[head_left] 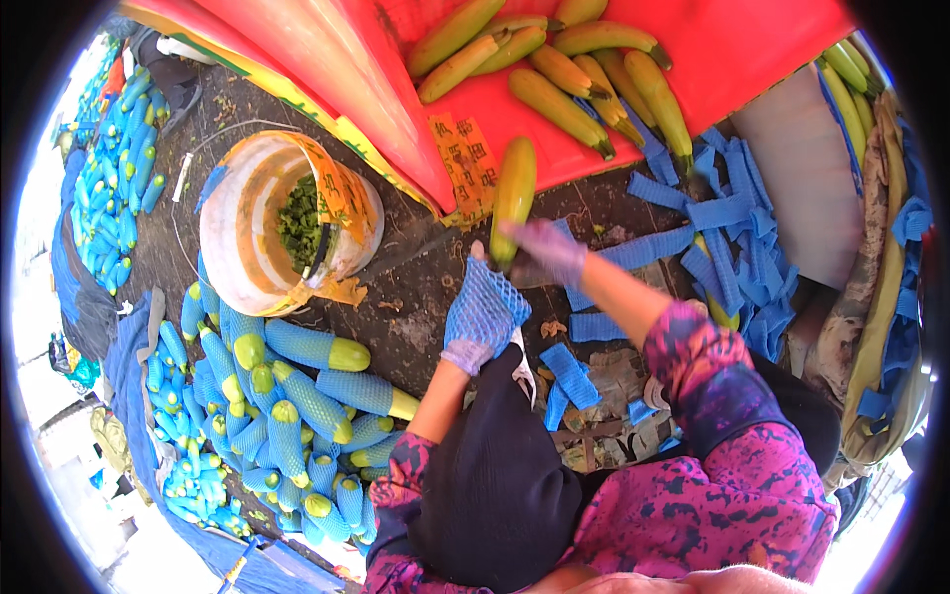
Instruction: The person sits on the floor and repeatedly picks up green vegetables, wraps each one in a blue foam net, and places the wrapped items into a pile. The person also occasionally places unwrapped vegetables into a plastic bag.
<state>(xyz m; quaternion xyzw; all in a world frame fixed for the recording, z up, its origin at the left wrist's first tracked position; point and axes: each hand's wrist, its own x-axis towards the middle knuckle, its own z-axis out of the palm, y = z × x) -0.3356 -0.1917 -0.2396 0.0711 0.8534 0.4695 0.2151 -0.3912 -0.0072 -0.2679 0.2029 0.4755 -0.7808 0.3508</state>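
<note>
A yellow-green zucchini (515, 178) stands out from my left hand (481, 312), its dark stem end at my fingertips. Blue foam netting (490, 297) is stretched over the back of that hand, above a pale purple glove cuff. My right hand (549, 249), in a pale purple glove, is blurred, its fingertips overlapping the zucchini's lower side. Whether those fingers close on it cannot be made out. Left of my knee lies a heap of netted zucchini (297, 401) with bare ends showing. More bare zucchini (560, 108) rest on a red surface (712, 67) beyond my hands.
A white and orange bucket (245, 215) with chopped green pieces (300, 226) stands at the left. Cut lengths of blue netting (731, 230) pile up at the right, beside a pale curved panel (801, 171). Farther left are more netted zucchini (111, 193).
</note>
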